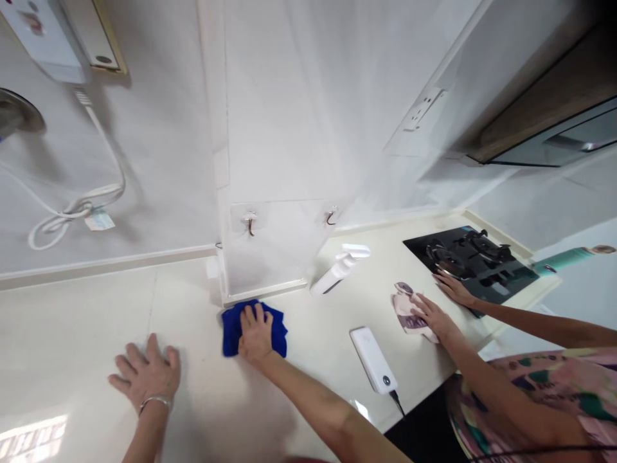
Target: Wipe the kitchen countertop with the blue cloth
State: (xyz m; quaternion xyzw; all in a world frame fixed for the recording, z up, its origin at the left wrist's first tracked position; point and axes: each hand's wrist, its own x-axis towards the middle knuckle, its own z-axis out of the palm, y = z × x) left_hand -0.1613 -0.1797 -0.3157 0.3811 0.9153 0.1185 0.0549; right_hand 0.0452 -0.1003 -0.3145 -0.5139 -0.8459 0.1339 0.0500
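My left hand [152,372], with a bracelet at the wrist, lies on the pale countertop [193,386] with its fingers spread; it holds nothing. My right hand [256,334] presses down on a blue cloth [277,331], its fingers bent into the fabric. The cloth lies bunched on the counter against the foot of the white wall corner.
A co-worker's hands [436,315] are at the right, one on a patterned cloth [409,315], the other by the black gas hob [467,257]. Between us are a white spray bottle [337,273] and a white power bank [373,360] with a cable.
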